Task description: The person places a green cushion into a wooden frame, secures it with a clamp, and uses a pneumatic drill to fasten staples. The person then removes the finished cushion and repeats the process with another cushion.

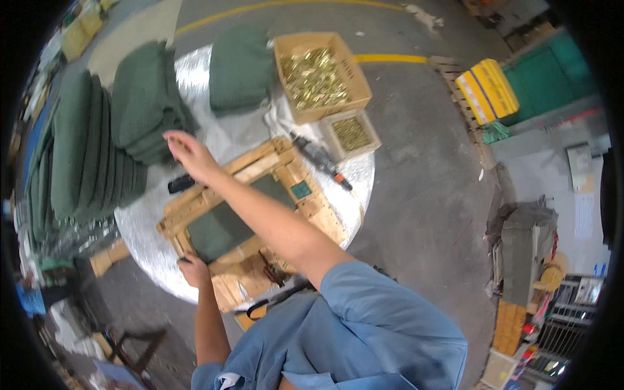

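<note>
A wooden frame lies on a round table with silvery covering; dark green fabric shows inside it. My left hand is closed at the frame's left near corner, by a small dark piece. Above the frame's far left side, my right hand is raised, its fingers drawn together; what they hold, if anything, is too blurred to name. Close by it lie a black cylindrical object and a stack of folded green covers. My right forearm hides part of the frame.
A power screwdriver lies right of the frame. Beyond it stand a cardboard box of brass-coloured metal pieces and a smaller box of small fasteners. More green covers are piled at the back and at left. Yellow lines mark the floor.
</note>
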A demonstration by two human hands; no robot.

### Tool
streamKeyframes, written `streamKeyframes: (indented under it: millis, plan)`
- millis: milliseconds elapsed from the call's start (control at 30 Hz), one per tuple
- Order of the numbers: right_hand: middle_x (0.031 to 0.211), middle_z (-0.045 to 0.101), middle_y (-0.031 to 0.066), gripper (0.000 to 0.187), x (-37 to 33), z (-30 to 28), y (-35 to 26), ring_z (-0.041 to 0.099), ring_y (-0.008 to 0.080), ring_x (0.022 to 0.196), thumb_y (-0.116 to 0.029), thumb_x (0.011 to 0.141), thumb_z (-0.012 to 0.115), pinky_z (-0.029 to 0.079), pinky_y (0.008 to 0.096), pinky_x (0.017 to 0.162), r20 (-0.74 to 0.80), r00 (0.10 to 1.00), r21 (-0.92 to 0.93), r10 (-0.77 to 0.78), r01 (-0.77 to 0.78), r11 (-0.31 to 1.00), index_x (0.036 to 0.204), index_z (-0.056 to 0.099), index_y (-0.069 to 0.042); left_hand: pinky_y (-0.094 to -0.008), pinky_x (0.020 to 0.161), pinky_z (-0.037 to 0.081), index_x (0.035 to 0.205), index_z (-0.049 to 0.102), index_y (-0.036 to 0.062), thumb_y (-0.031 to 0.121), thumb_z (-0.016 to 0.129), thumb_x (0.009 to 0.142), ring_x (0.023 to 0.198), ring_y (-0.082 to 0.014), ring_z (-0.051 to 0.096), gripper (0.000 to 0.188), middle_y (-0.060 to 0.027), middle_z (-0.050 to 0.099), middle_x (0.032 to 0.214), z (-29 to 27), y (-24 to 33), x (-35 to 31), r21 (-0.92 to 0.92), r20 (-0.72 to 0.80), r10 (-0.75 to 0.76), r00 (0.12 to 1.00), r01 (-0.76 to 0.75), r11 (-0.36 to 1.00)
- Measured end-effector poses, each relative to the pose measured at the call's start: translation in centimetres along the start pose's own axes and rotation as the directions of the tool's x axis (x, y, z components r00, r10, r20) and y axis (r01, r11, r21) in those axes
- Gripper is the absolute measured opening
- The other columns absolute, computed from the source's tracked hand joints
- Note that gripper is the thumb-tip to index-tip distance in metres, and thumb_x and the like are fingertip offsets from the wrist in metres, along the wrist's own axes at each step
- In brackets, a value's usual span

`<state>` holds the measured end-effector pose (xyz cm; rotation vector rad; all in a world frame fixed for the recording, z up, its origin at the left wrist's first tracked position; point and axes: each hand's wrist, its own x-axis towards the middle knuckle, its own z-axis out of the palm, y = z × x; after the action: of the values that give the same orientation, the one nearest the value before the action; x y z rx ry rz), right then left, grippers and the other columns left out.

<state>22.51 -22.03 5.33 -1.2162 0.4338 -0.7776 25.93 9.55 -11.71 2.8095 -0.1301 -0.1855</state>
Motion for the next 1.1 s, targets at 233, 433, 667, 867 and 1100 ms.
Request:
streamKeyframes:
  millis: [233,433,667,867,1100]
  plan:
    - [0.081,0.072,0.0122,0.030,-21.9,-4.6,5.9,0.070,0.0224,0.075,-0.034,0.103,0.064,0.053,0.0375,0.070,-0.379,0.925,-0.483,-0.023,-0.177,0.857,0.100,0.071,-0.005,-0.0616,0.095,0.051,0.133,0.051,-0.0015,0.062,0.042,0.105,0.116,-0.0512,0.065,0.069,-0.0310,0.063,0.129,-1.1,1.5,-0.6,-0.026,0.058,-0.006,0.998,0.008,1.000]
    - [0.096,0.076,0.0155,0.030,-33.7,-4.2,12.6,0.073,0.0361,0.091,-0.038,0.100,0.060,0.056,0.0460,0.078,-0.277,0.917,-0.638,0.287,-0.399,0.659,0.108,0.074,-0.012,-0.0621,0.099,0.051,0.138,0.046,-0.0043,0.065,0.038,0.105,0.122,-0.0506,0.061,0.077,-0.0316,0.059,0.134,-0.8,-0.1,-0.4,-0.064,0.115,0.052,0.992,-0.045,0.997]
    - [0.085,0.075,0.0068,0.024,-34.7,-4.7,14.4,0.070,0.0194,0.076,-0.029,0.096,0.068,0.054,0.0346,0.071,-0.248,0.945,-0.466,0.214,-0.310,0.829,0.099,0.073,-0.006,-0.0606,0.100,0.052,0.140,0.044,-0.0041,0.065,0.040,0.104,0.125,-0.0469,0.062,0.078,-0.0299,0.057,0.138,-0.1,0.0,-0.1,-0.016,0.163,0.060,0.985,-0.058,0.998]
    - [0.066,0.060,-0.0027,0.031,-35.6,-0.2,5.2,0.054,0.0082,0.060,-0.028,0.099,0.072,0.043,0.0283,0.056,-0.191,0.943,-0.260,0.274,-0.318,0.912,0.078,0.065,-0.007,-0.0623,0.097,0.051,0.141,0.045,0.0006,0.062,0.039,0.105,0.126,-0.0447,0.060,0.071,-0.0262,0.058,0.136,0.2,-2.5,2.2,-0.057,0.083,0.096,0.992,-0.092,0.994]
    - [0.063,0.058,0.0006,0.035,-40.5,-4.0,7.1,0.060,0.0132,0.062,-0.034,0.097,0.072,0.046,0.0326,0.059,-0.356,0.885,-0.543,0.299,-0.456,0.705,0.077,0.063,-0.007,-0.0631,0.101,0.048,0.145,0.044,0.0014,0.061,0.040,0.106,0.128,-0.0460,0.058,0.072,-0.0266,0.057,0.138,0.2,-1.8,0.2,-0.140,0.152,0.123,0.981,-0.102,0.985]
